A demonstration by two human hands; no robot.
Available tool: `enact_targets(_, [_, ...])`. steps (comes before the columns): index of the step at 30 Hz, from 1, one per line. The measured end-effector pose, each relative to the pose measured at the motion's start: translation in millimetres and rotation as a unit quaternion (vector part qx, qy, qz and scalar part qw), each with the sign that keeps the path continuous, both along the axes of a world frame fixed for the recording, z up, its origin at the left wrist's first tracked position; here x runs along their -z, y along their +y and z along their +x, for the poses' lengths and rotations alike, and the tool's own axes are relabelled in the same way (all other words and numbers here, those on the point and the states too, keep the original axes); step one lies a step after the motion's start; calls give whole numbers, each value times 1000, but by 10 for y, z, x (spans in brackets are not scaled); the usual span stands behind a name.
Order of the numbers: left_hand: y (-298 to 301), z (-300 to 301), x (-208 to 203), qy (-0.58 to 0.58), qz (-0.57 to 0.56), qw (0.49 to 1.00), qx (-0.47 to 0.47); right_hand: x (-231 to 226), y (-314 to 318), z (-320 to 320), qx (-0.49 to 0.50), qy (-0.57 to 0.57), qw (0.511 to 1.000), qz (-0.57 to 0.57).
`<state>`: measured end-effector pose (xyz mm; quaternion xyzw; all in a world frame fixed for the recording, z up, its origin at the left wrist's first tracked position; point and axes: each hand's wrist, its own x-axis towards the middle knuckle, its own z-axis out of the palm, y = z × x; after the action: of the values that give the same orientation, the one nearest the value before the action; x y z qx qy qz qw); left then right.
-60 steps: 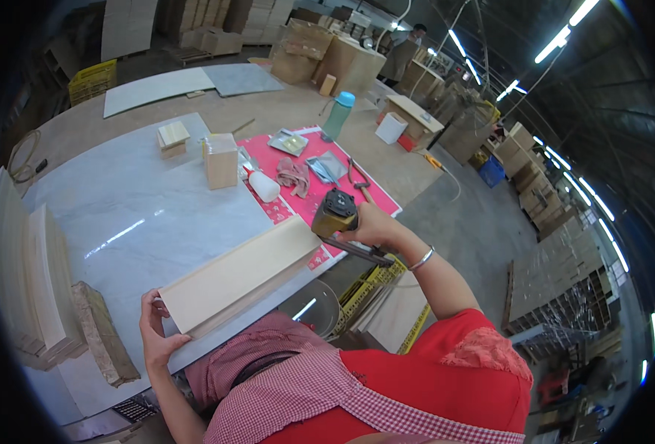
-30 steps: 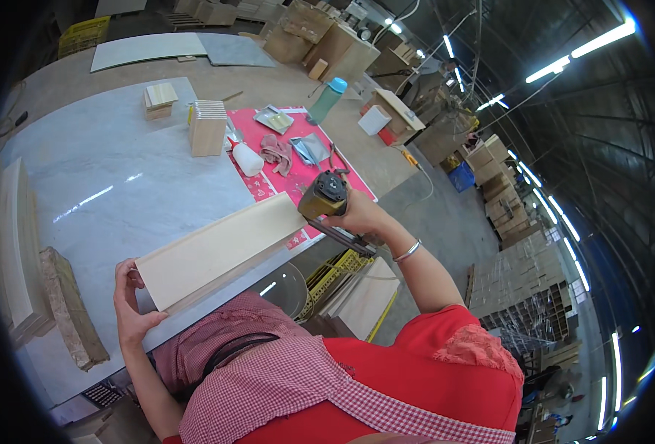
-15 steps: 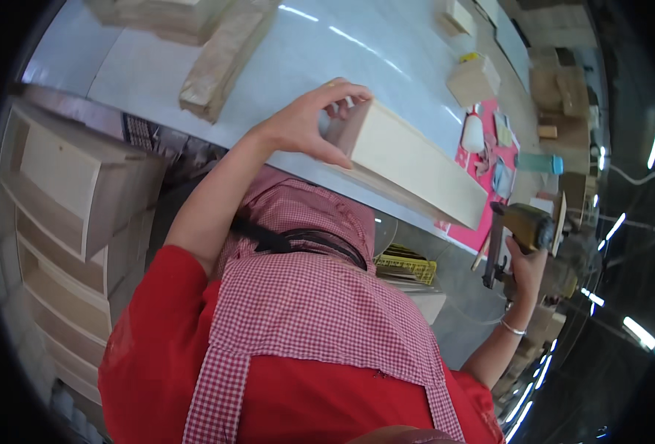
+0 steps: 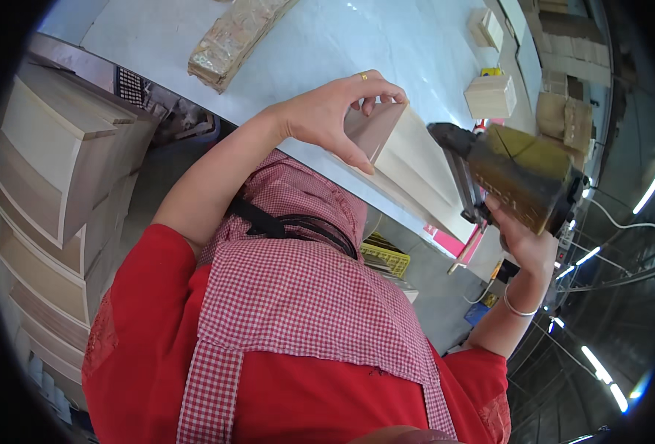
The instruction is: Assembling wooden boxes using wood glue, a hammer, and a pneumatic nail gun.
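Observation:
A pale wooden box (image 4: 423, 159) stands on the light table in front of me, near its front edge. My left hand (image 4: 342, 115) grips the left end of the box, thumb on the near side and fingers over the far side. In my right hand (image 4: 521, 233) is a nail gun (image 4: 516, 174) with a worn yellow-brown body and a dark magazine. Its narrow dark end is over the right end of the box; whether they touch I cannot tell.
A long taped bundle (image 4: 231, 44) lies on the table (image 4: 150, 44) at the far left. Small wooden blocks (image 4: 490, 96) sit at the far right. Wooden drawers or boxes (image 4: 53, 185) are stacked at my left. Below the table is a yellow crate (image 4: 386, 259).
My right hand has raised the nail gun and brought it inward over the right end of the box. My left hand keeps its grip on the box.

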<state>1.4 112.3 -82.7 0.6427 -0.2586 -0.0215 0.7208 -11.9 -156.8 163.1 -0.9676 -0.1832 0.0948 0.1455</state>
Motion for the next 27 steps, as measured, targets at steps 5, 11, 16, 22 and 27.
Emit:
enact_targets(5, [-25, -15, 16, -6, -2, 1000, -4, 173, 159, 231, -100, -18, 993, 66])
enact_targets(11, [-46, -12, 35, -18, -21, 1000, -3, 65, 48, 170, 11, 2, 999, 38])
enact_targets(16, [4, -3, 7, -47, 12, 999, -17, -51, -568, 115, 215, -54, 974, -39])
enact_targets(22, [-15, 16, 58, -71, 27, 997, -23, 4, -1356, -216, 338, -28, 941, -20])
enact_targets(27, [-41, 6, 38, -54, 20, 998, -25, 200, -1850, -585, 406, 68, 911, 10])
